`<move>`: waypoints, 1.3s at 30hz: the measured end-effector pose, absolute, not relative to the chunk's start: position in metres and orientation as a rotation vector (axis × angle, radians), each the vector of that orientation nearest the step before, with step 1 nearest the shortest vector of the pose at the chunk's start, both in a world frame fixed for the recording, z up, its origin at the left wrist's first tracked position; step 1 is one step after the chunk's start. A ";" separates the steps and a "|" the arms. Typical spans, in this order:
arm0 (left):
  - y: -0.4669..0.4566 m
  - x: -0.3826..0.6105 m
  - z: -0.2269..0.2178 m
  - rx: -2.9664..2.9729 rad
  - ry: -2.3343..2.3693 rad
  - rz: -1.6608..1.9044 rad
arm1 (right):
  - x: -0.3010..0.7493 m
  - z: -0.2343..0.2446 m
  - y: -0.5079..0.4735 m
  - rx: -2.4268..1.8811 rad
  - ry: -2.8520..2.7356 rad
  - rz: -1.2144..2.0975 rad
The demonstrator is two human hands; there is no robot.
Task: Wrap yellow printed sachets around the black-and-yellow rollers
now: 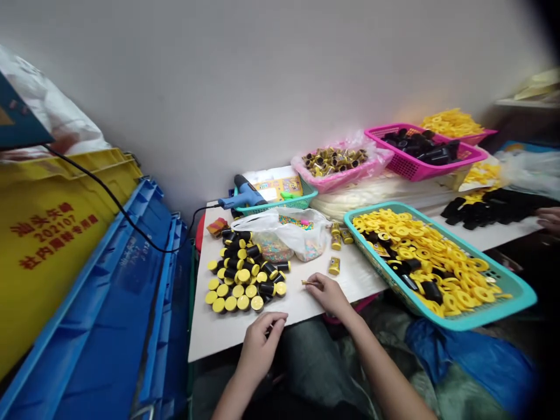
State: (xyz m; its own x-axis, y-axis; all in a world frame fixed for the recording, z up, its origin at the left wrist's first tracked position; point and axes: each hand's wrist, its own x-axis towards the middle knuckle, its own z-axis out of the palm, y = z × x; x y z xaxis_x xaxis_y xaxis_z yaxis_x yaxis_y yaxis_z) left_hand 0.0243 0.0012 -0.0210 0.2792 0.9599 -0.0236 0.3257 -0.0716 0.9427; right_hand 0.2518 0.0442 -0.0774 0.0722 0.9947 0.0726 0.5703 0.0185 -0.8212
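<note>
Pinches one small yellowish piece (305,283) in right fingers (317,281), holds left fingers (271,317) slightly apart near over twenty yellow-ended black cylinders (243,302) and at least four printed yellow tubs (334,266).

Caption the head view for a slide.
Right hand pinches a small piece at a white table; left hand near yellow-topped black cylinders.

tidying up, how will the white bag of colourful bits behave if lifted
The white bag will probably sag, judging by its creases. Its colourful bits seem small and loose, so they'd likely shift, maybe spill where uncovered.
</note>
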 end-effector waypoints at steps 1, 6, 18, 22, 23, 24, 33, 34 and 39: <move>0.002 0.027 -0.022 1.538 1.228 0.876 | 0.247 -0.074 0.039 -1.606 -1.552 0.812; 0.010 0.043 -0.018 1.278 1.180 1.050 | 0.210 -0.048 0.005 -1.315 -1.356 1.205; 0.024 0.048 -0.018 1.336 1.222 0.919 | 0.241 -0.051 0.039 -1.554 -1.674 1.546; 0.020 0.039 -0.028 1.310 1.237 0.857 | 0.259 -0.047 0.038 -1.827 -1.824 1.270; 0.019 0.038 -0.030 1.300 1.239 0.851 | 0.261 -0.047 0.040 -1.902 -1.790 1.058; 0.018 0.037 -0.031 1.293 1.240 0.850 | 0.262 -0.047 0.043 -1.947 -1.755 0.877; 0.019 0.037 -0.020 1.241 1.181 0.854 | 0.242 -0.077 -0.002 -1.730 -2.166 0.403; 0.019 0.037 -0.020 1.230 1.188 0.857 | 0.241 -0.080 -0.009 -1.713 -2.120 0.458; 0.016 0.047 -0.025 1.252 1.171 0.886 | 0.235 -0.062 -0.013 -1.482 -1.434 1.216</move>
State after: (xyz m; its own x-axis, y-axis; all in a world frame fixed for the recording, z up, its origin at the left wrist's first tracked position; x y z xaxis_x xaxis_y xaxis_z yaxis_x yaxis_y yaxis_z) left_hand 0.0468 0.0162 -0.0255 0.2172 0.9620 -0.1654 0.1023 0.1461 0.9840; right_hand 0.2346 -0.0129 -0.0618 -0.0695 0.9880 -0.1379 0.2975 -0.1114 -0.9482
